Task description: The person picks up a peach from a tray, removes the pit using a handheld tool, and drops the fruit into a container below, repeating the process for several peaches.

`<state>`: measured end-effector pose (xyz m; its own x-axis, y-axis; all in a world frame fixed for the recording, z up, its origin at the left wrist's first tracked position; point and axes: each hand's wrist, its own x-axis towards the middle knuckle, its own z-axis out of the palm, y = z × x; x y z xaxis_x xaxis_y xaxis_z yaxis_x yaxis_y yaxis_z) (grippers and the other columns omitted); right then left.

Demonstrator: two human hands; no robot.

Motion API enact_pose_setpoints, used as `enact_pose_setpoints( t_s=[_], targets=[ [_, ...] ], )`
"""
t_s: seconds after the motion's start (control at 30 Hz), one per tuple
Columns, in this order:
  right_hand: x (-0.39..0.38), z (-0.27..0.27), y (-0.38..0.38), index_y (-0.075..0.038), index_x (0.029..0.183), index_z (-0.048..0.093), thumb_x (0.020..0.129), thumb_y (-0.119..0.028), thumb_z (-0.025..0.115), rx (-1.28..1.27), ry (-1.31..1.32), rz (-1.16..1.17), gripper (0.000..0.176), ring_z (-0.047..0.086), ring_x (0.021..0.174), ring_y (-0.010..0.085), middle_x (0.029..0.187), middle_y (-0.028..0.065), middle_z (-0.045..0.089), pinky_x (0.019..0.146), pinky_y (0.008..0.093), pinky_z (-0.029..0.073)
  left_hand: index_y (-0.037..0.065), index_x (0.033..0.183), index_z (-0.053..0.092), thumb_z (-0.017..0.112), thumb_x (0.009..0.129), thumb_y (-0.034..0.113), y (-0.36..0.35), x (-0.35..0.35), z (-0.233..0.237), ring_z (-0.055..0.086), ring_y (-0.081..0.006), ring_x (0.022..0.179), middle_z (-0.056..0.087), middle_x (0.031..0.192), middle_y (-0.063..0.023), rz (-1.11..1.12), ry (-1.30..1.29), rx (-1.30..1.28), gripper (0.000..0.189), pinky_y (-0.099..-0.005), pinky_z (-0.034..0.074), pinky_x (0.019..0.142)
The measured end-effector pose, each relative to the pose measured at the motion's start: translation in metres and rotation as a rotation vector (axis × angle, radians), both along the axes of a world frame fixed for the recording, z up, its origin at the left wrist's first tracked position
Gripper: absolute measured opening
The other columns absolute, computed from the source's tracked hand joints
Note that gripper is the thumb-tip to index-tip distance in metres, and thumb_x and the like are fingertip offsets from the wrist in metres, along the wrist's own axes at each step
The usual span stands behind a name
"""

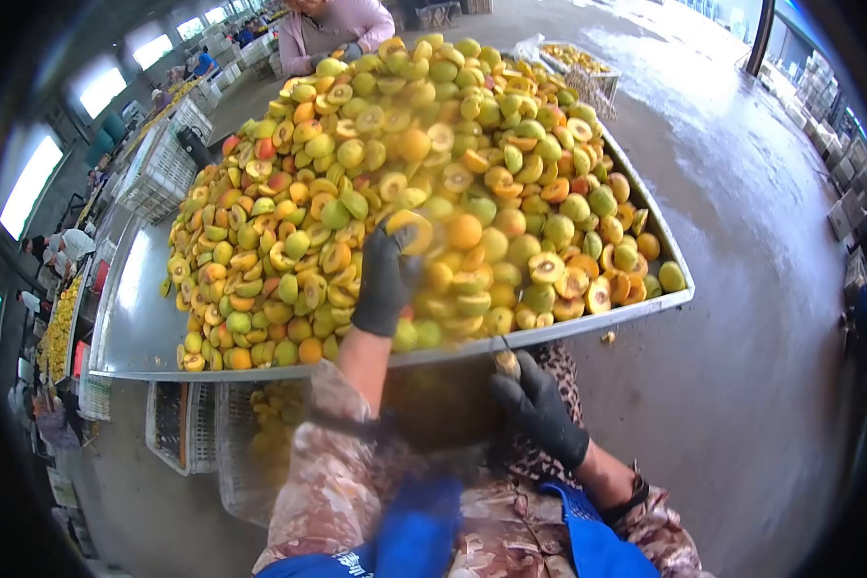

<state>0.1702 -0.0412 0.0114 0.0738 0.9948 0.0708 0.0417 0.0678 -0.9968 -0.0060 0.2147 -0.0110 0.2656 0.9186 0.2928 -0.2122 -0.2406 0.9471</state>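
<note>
A large heap of yellow-green and orange peaches (299, 222), many cut in half, covers most of a metal-topped table (135, 328). My left hand (385, 279), in a dark glove, reaches over the heap's near side with its fingers closed on a peach half (410, 231). Just off the table's front edge, my gloved right hand (541, 409) is wrapped round a small knife (507, 363). Its light, stubby handle end shows above the fist, with a thin dark tip pointing at the table rim. Blur veils the middle of the heap.
Across the table stands a person in a pink top (335, 34), gloved hands at the fruit. White plastic crates (236, 453) sit below the front edge. Another crate of fruit (580, 63) is behind the far right corner. Wet concrete floor (703, 193) lies to the right.
</note>
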Motion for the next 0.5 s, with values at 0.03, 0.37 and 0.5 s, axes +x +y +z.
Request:
enact_pose_setpoints(
  t_s=[0.03,0.37,0.5],
  targets=[
    [-0.005,0.002,0.004,-0.003,0.117,0.061,0.099,-0.024,0.063,0.012,0.013,0.0,0.027,0.065,0.093,0.0169,0.102,0.0098,0.069,0.08,0.0337,0.052,-0.001,0.131,0.056,0.06,0.095,0.01,-0.033,0.003,0.007,0.067,-0.0296,0.11,0.065,0.121,-0.0163,0.001,0.066,0.084,0.038,-0.0423,0.057,0.094],
    [-0.025,-0.005,0.029,0.007,0.111,0.059,0.098,-0.022,0.062,0.038,-0.03,-0.036,0.031,0.069,0.075,0.0304,0.084,0.0203,0.069,0.069,0.0404,0.053,-0.004,0.134,0.052,0.04,0.109,0.028,-0.172,0.029,0.048,0.064,-0.0298,0.109,0.063,0.124,-0.0191,-0.122,-0.248,-0.249,0.043,-0.0397,0.056,0.091],
    [-0.028,-0.006,0.016,0.005,0.109,0.059,0.098,-0.023,0.063,0.027,0.065,-0.047,0.03,0.069,0.076,0.0269,0.085,0.019,0.07,0.069,0.0402,0.053,-0.003,0.123,0.057,0.039,0.109,0.029,-0.172,0.039,0.037,0.065,-0.0291,0.106,0.065,0.117,-0.0177,-0.171,-0.518,-0.402,0.039,-0.0406,0.056,0.091]
  ],
)
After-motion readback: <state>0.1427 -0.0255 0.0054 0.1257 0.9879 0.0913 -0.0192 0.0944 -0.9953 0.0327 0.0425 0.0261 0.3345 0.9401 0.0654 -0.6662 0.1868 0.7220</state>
